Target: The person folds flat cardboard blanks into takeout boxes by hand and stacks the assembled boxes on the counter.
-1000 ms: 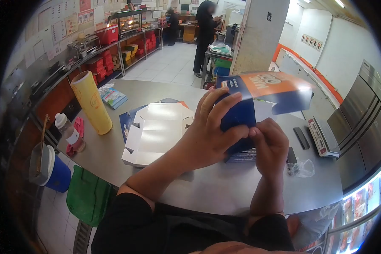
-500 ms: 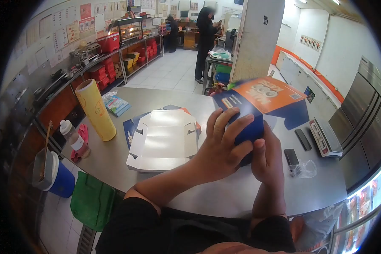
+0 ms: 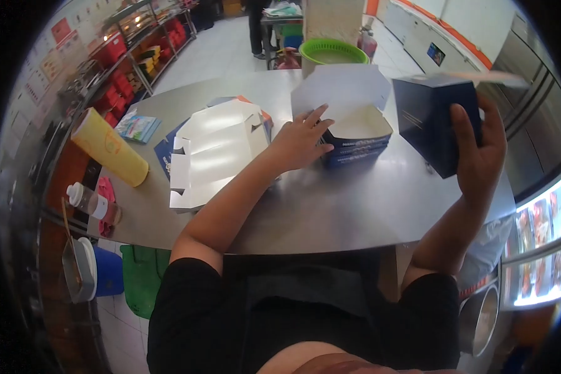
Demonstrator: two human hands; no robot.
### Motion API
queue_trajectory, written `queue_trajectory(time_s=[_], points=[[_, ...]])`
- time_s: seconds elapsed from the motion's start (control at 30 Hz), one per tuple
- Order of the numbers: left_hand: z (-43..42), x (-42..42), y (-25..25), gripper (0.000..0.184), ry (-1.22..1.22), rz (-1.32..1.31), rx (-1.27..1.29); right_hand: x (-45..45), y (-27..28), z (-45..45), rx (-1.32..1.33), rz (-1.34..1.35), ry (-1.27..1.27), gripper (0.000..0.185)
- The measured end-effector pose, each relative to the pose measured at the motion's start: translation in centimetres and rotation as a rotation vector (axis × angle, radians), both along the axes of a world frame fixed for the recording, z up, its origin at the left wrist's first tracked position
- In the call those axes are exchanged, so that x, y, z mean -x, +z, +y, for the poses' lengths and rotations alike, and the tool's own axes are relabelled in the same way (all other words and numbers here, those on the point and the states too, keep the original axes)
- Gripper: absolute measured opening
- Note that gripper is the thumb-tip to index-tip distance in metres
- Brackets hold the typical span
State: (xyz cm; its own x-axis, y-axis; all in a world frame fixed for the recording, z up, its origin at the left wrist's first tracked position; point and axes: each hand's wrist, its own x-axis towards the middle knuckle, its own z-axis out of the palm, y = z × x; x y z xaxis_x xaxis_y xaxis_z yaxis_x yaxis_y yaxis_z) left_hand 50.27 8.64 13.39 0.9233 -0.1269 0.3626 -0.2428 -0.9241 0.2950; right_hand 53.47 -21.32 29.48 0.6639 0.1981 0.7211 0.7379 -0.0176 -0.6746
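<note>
Grip closed, my right hand (image 3: 483,146) holds a dark blue box (image 3: 425,118) above the bench (image 3: 330,215), its visible side tilted and one corner pointing down. It hangs just right of the stacked boxes (image 3: 357,151), apart from them, so my right hand is the nearer one to it. At the stack's left edge, my left hand (image 3: 296,144) is open with fingers spread; whether it presses there, I cannot tell. The top box's lid (image 3: 340,87) stands raised on the far side.
</note>
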Motion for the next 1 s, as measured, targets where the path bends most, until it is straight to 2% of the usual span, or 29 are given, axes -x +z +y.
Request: queue_trajectory(time_s=[0.1,0.17,0.27,0.37,0.5,0.6,0.63,0.8,0.93,1.0], points=[[0.3,-0.6,-1.4,0.053,0.007,0.000,-0.037,0.4,0.7,0.5,0.149,-0.009,0.160,0.039],[-0.6,0.0,-1.3,0.051,0.040,0.004,-0.103,0.1,0.7,1.5,0.271,-0.063,0.168,0.040],[-3.1,2.3,-1.1,0.054,0.107,-0.188,-0.289,-0.6,0.8,3.4,0.492,-0.143,0.144,0.046],[-3.7,2.2,-3.0,0.056,0.060,-0.357,-0.254,-1.4,0.6,5.3,0.655,-0.144,0.176,0.049],[-5.0,3.0,-3.4,0.062,0.085,-0.315,-0.353,-2.0,0.4,7.6,0.866,-0.110,0.173,0.057],[-5.8,3.4,-3.6,0.062,0.082,-0.317,-0.342,-3.1,-0.7,9.3,0.992,-0.174,0.158,0.058],[-5.9,3.3,-3.7,0.061,0.071,-0.333,-0.332,-3.8,-1.7,9.8,0.960,-0.170,0.184,0.052],[-6.8,3.0,-4.3,0.057,0.010,-0.309,-0.285,-5.9,-4.1,11.0,1.067,-0.322,0.224,0.050],[-6.8,3.3,-3.9,0.054,-0.027,-0.389,-0.194,-5.8,-4.4,11.5,1.213,-0.360,0.220,0.049],[-6.7,3.5,-3.6,0.052,-0.005,-0.437,-0.129,-6.6,-5.2,11.6,1.192,-0.402,0.243,0.044]])
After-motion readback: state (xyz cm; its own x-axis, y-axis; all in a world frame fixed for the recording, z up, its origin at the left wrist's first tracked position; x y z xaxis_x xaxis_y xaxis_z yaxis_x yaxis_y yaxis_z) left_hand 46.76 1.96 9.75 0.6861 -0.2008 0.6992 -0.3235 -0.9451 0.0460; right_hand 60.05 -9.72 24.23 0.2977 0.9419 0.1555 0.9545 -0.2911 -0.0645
